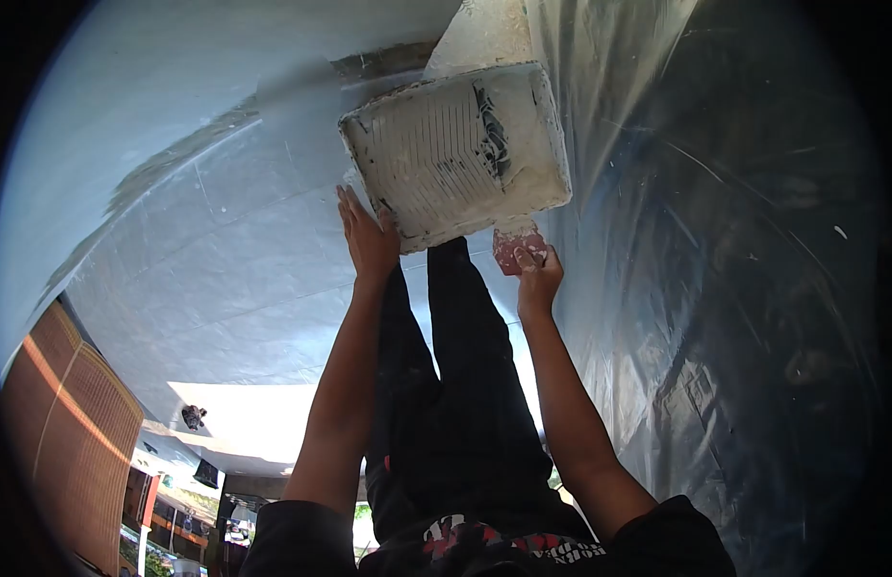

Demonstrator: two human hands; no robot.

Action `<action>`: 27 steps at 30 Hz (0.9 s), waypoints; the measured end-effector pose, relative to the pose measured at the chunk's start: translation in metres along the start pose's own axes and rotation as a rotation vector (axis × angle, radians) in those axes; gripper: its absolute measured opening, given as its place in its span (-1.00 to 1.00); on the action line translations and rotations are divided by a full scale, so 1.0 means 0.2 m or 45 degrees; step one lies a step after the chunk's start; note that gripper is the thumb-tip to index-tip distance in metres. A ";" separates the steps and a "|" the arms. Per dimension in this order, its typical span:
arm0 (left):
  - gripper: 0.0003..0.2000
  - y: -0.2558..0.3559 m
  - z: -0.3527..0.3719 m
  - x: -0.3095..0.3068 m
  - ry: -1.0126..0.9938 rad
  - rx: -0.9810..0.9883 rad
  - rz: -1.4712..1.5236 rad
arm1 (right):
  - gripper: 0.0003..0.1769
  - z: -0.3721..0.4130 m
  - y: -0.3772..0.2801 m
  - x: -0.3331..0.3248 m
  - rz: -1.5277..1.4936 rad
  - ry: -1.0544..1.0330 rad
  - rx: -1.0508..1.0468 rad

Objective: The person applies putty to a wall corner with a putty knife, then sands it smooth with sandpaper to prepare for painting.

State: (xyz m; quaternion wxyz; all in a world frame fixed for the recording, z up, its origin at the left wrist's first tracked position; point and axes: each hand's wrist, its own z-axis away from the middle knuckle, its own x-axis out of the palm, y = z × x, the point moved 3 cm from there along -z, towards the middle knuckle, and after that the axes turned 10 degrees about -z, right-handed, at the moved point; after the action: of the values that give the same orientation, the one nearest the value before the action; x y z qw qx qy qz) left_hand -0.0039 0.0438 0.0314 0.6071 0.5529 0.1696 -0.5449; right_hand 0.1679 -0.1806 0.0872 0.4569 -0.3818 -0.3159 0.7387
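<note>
My left hand is at the lower left corner of a paint tray, thumb at the rim and fingers stretched along the outer side. The tray is ribbed, coated with greyish-white compound, and has dark bare patches. It sits tilted in view and covers my feet. Just below its lower right edge, my right hand grips a flat red spreader smeared with white compound, thumb on its face.
Clear plastic sheeting hangs along the right side. A pale blue-grey surface spreads out on the left. A brown woven blind is at lower left, and a small dark object lies near a bright sunlit patch.
</note>
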 end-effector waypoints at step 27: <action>-0.10 0.25 -0.19 0.22 -0.125 0.437 -0.544 | -0.62 0.09 -0.09 0.34 -0.173 0.202 0.316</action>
State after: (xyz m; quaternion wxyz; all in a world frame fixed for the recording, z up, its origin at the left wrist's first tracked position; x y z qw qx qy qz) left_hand 0.0681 0.0442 0.0067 0.3834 0.5722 0.1578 -0.7076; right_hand 0.1402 -0.1137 0.0930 0.5731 -0.3573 -0.2103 0.7069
